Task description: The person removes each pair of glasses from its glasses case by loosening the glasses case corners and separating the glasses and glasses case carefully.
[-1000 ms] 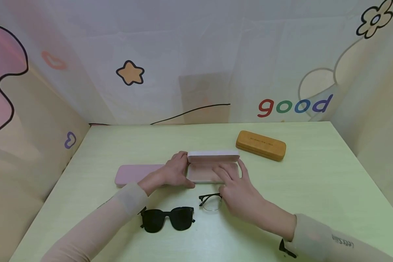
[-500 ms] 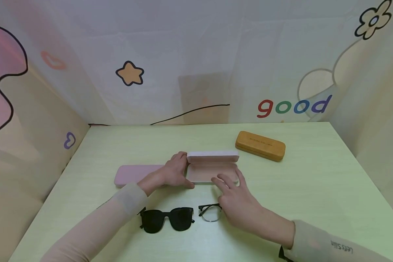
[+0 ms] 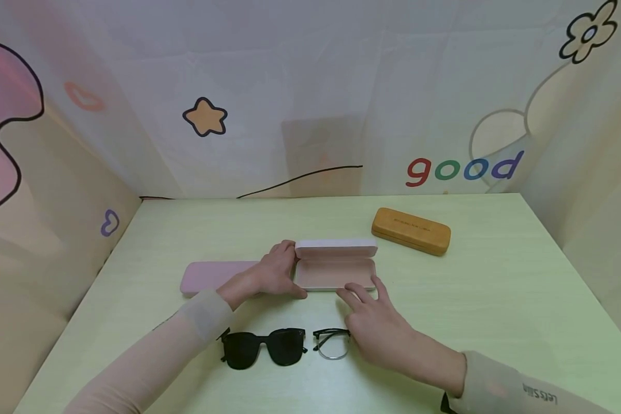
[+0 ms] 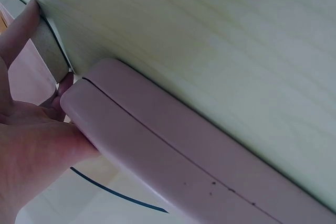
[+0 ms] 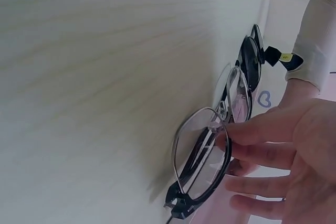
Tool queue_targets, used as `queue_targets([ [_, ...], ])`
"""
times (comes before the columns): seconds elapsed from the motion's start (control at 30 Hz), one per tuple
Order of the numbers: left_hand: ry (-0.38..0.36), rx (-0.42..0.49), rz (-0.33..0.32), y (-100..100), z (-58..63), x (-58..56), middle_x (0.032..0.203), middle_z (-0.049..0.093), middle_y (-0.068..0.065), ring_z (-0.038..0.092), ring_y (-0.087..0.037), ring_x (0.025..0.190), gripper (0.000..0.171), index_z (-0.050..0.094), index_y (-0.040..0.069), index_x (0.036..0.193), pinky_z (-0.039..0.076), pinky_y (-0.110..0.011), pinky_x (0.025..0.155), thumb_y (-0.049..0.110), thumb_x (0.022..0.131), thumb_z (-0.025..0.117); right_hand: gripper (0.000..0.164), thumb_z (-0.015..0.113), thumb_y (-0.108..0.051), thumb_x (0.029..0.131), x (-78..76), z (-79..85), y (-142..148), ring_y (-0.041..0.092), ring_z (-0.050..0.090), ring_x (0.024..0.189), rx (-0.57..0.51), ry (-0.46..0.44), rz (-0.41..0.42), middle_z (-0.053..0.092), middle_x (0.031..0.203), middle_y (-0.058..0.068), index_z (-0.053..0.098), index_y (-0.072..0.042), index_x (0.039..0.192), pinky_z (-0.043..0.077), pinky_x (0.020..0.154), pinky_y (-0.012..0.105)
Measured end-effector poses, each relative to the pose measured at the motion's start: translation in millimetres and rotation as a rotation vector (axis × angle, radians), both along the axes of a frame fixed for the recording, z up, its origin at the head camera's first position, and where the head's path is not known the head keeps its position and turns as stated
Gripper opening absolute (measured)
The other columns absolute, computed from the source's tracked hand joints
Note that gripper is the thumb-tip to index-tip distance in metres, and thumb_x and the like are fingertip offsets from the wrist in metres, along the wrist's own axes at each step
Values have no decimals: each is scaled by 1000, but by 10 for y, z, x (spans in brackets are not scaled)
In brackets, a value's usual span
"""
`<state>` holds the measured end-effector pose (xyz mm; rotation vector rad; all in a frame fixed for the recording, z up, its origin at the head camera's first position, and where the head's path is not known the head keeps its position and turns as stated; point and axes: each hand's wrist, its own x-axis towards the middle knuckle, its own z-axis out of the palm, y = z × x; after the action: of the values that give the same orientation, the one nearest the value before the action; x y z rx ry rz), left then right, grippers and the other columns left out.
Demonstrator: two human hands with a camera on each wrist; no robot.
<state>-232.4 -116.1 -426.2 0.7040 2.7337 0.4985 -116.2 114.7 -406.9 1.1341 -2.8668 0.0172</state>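
- Head view: clear eyeglasses (image 3: 333,345) lie at the near middle, long axis running left to right, black top bar toward the far side. One lens visible; the other is hidden behind the right grip (image 3: 380,333).
- Right wrist view: lenses lined up toward the sunglasses (image 3: 264,349); temples look folded behind them.
- Right grip: thumb and finger together, pinching the eyeglasses near the bridge; remaining fingers extended. Whether the frame rests on the surface (image 3: 497,276) or just above it: cannot tell.
- Left grip (image 3: 276,271): clamped around the left end of the white case (image 3: 336,275), thumb at the front corner, fingers toward the lid.
- White case: lid raised at the back, mouth facing the person, long axis left to right, beyond the eyeglasses. Right fingertips near its front right corner; contact not clear.
- Sunglasses just left of the eyeglasses, roughly in line.
- Purple case (image 3: 219,275), closed, partly behind the left grip.
- Tan case (image 3: 411,231), closed, far right, lying aslant.
- Dark object (image 3: 447,403) mostly hidden by the right sleeve (image 3: 489,382).
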Motion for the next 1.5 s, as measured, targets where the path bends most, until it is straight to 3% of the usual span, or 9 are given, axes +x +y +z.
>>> queue_targets([
  [0.2,-10,0,-1,-2,-6,-5,140,35,-15,33,-31,127,69,51,1,112,35,-46,101,42,68,85,19,75,-17,75,-4,55,29,32,38,126,-20,-42,-5,52,131,14,62,-16,61,21,99,69],
  [0.3,-14,3,-4,-5,-4,-2,141,34,-16,32,-33,129,67,50,2,110,34,-48,101,41,68,85,16,75,-24,80,-51,120,67,30,42,125,-60,-59,-21,53,131,13,64,-18,69,30,97,63],
  [0.43,-15,4,-3,-7,1,2,141,33,-17,31,-33,130,67,50,1,110,33,-49,102,41,68,85,15,73,-32,85,-177,200,136,25,53,112,-205,-60,-80,58,123,9,65,-20,79,47,86,45],
  [0.57,-15,6,-1,-6,2,1,139,35,-16,32,-32,128,68,50,1,111,34,-49,100,41,68,85,15,71,-32,87,-325,236,226,18,57,95,-387,-33,-128,62,104,1,65,-20,83,51,74,33],
  [0.67,-15,11,2,-6,1,0,138,36,-15,33,-32,127,69,50,0,112,34,-49,100,40,68,85,15,68,-32,90,-434,227,305,16,56,92,-490,-28,-155,61,97,-2,65,-17,89,51,74,33],
  [0.97,-19,10,2,-5,9,8,140,35,-16,33,-32,128,67,51,1,110,34,-48,101,41,68,85,30,64,-28,94,-750,97,506,22,55,95,-681,-115,-267,59,107,7,60,-5,113,49,74,37],
  [1.23,-1,4,-7,0,-1,-1,137,36,-14,34,-31,126,69,50,0,111,34,-43,101,42,68,85,43,56,-34,98,-861,61,559,32,51,103,-702,-216,-345,54,116,13,53,0,122,46,83,43],
  [1.5,-4,8,-7,-9,-15,-8,136,37,-14,35,-31,125,69,50,1,110,34,-43,101,42,68,85,52,42,-43,102,-951,7,562,30,54,104,-708,-392,-392,57,119,14,48,-1,132,47,86,45],
])
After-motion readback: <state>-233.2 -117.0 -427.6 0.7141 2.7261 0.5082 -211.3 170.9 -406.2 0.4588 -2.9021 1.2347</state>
